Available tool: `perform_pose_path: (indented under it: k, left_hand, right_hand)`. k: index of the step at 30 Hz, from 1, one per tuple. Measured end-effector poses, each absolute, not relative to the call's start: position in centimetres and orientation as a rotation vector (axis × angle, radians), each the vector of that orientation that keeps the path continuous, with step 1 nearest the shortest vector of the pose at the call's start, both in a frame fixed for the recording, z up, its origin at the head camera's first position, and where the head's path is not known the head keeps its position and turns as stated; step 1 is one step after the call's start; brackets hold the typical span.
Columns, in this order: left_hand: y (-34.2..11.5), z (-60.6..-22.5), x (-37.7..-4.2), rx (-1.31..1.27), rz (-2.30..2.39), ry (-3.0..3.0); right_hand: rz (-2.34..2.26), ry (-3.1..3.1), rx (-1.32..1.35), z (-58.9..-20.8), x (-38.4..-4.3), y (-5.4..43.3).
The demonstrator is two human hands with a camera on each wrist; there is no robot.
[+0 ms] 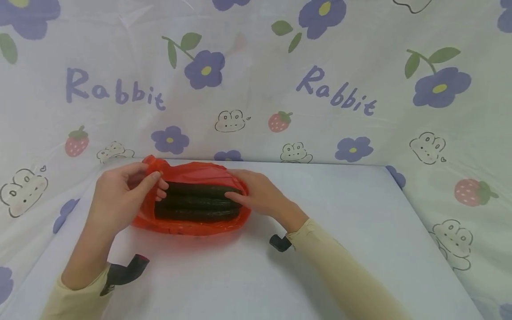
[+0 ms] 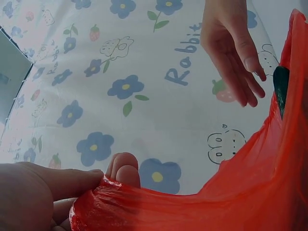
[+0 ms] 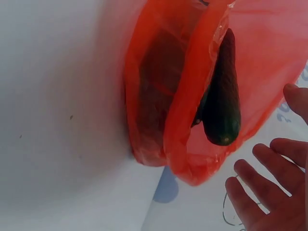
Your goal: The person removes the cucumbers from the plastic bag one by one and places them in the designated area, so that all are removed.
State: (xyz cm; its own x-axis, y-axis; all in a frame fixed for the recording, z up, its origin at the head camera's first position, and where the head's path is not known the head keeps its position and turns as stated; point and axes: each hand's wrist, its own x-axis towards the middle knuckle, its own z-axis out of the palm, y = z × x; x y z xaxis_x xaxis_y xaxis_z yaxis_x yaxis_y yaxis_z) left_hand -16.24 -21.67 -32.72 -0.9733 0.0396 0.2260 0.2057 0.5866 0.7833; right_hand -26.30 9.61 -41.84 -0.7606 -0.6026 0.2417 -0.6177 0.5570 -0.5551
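A red plastic bag (image 1: 192, 229) lies on the white table with its mouth spread, and several dark green cucumbers (image 1: 200, 202) lie side by side in it. My left hand (image 1: 120, 195) pinches a gathered end of the bag at its left; in the left wrist view the thumb and fingers of that hand (image 2: 41, 187) hold the stretched plastic. At the bag's right end is my right hand (image 1: 262, 191), fingers extended. The right wrist view shows this hand (image 3: 274, 192) open beside the bag (image 3: 180, 125), apart from the nearest cucumber (image 3: 224, 106).
The white tabletop (image 1: 344, 213) extends to the right of the bag and in front of it. Behind stands a cloth (image 1: 256, 80) printed with flowers and rabbits. Black wrist-worn pieces (image 1: 130, 270) stick out from both sleeves.
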Motion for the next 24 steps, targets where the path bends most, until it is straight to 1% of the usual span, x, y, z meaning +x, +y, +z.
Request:
perform_pose_path:
  k: [11, 24]
  left_hand:
    - [-21.8, -32.9, -16.4, -0.195, -1.321, -2.645]
    - [-21.8, -32.7, -16.6, -0.211, -1.319, -2.637]
  right_hand:
    - [1.083, -2.733, 1.143, -42.8, -27.2, 8.0]
    - [0.886, -2.826, 1.134, -43.5, -28.0, 5.7]
